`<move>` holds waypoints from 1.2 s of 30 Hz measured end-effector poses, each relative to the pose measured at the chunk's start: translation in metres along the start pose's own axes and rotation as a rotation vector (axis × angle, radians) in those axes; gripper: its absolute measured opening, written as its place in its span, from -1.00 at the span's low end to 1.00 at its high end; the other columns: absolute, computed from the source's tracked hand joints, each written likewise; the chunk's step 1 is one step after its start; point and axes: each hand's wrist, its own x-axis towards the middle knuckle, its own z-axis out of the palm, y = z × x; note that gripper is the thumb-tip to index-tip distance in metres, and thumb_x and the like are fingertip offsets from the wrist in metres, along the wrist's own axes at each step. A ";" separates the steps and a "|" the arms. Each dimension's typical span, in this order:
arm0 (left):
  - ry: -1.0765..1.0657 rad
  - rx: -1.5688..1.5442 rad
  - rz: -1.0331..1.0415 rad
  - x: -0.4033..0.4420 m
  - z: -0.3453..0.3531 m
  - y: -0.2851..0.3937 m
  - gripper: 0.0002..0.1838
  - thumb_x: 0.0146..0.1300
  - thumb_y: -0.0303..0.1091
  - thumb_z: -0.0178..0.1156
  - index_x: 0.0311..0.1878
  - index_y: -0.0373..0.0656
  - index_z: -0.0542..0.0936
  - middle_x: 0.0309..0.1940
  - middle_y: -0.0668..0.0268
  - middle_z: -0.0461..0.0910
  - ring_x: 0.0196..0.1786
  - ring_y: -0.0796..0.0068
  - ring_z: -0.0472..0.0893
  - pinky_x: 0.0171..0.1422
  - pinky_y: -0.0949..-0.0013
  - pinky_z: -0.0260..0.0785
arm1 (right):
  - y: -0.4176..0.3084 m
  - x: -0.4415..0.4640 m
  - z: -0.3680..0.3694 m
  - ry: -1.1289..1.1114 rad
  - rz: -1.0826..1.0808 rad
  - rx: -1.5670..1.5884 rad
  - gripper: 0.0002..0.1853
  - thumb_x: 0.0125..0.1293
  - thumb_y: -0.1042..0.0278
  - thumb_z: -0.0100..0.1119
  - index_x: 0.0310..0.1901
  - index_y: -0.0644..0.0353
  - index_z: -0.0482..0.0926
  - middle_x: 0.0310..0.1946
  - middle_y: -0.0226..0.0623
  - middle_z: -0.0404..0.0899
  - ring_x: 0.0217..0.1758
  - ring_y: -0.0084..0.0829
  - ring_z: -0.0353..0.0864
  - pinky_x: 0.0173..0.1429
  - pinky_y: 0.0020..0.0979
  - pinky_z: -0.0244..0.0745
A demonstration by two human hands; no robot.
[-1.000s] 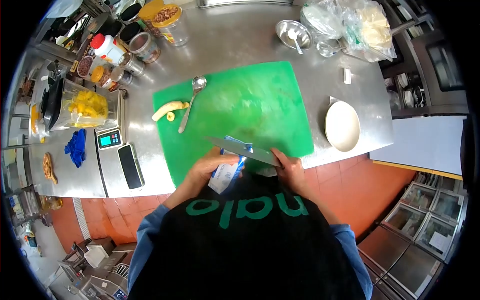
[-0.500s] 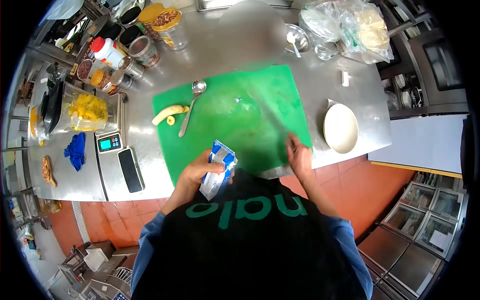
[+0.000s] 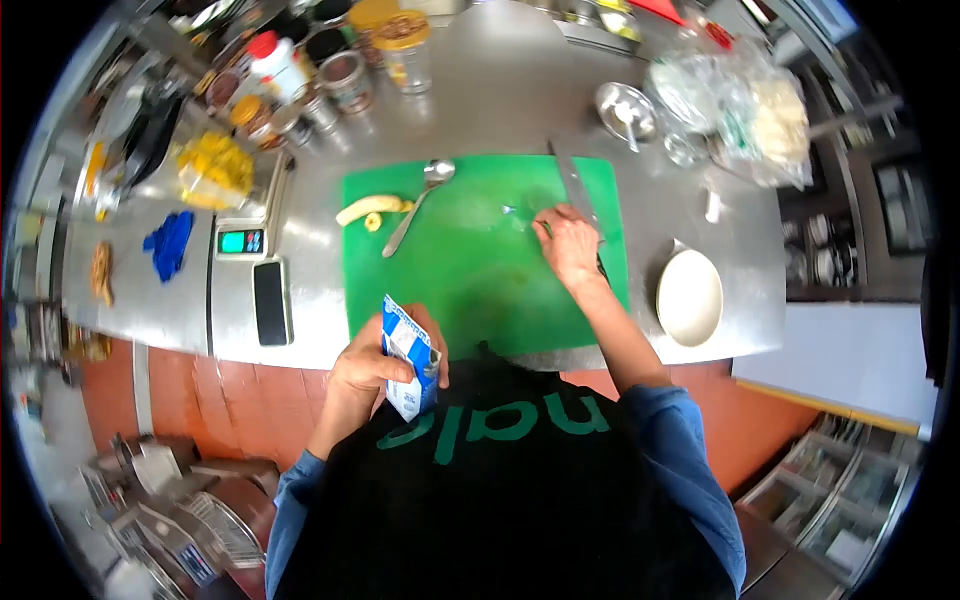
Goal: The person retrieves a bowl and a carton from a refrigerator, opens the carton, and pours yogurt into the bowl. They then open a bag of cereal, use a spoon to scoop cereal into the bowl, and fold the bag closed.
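My left hand (image 3: 372, 365) grips a blue-and-white carton (image 3: 410, 360) upright in front of the apron, thumb across its face. Over the right part of the green cutting board (image 3: 470, 290), my right hand (image 3: 570, 245) has its fingers bent and partly spread, with nothing visible in them. A knife (image 3: 572, 185) lies on the board beside that hand, its handle partly hidden by the wrist. Left of the fingers is a small blue-and-white scrap (image 3: 508, 209). A metal spoon (image 3: 415, 210) rests near a peeled banana piece (image 3: 370, 209) and a small banana slice (image 3: 373, 222).
A cream bowl (image 3: 690, 298) stands right of the board, with a metal bowl (image 3: 627, 112) and plastic bags (image 3: 745, 105) behind. To the left are a phone (image 3: 270, 302), a scale (image 3: 241, 240), a blue cloth (image 3: 170, 245) and several jars (image 3: 402, 55).
My right hand has let go of the knife, now lying on the board's right side, and has moved forward toward the scrap. My left hand still holds the carton. The view has shifted.
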 end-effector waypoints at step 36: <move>0.986 -0.075 0.643 -0.030 0.192 -0.261 -0.59 0.41 -0.19 -0.01 0.17 -0.28 0.37 0.01 0.25 0.49 0.04 0.49 0.47 0.11 0.40 0.32 | -0.029 -0.203 -0.198 -0.208 -0.607 0.806 -0.36 -0.01 0.22 0.41 0.11 0.25 0.40 0.05 -0.08 0.40 0.01 -0.14 0.50 0.01 -0.26 0.47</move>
